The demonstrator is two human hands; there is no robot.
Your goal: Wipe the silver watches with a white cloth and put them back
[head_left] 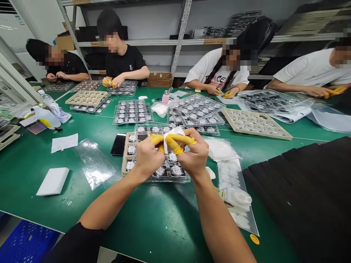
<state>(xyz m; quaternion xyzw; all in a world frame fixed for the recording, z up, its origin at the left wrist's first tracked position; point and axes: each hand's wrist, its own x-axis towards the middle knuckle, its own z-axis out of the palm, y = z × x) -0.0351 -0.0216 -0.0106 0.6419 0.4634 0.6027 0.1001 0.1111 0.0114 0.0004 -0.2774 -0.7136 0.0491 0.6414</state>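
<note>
My left hand (pixel 148 155) and my right hand (pixel 193 155) meet over a beige tray (pixel 125 160) of round silver parts on the green table (pixel 153 219). Both wear yellow finger cots. Their fingers pinch a white cloth (pixel 172 134) between them; whether a part sits inside the cloth is hidden. A black phone (pixel 119 144) lies just left of the tray. A stack of white pads in a clear bag (pixel 221 149) lies to the right of my right hand.
Several clear and beige trays of parts (pixel 133 111) cover the table's far half. Black foam sheets (pixel 307 193) fill the right side. A white pad (pixel 53 180), empty plastic bag (pixel 94 164) and paper slip (pixel 64 142) lie left. Several co-workers sit across the table.
</note>
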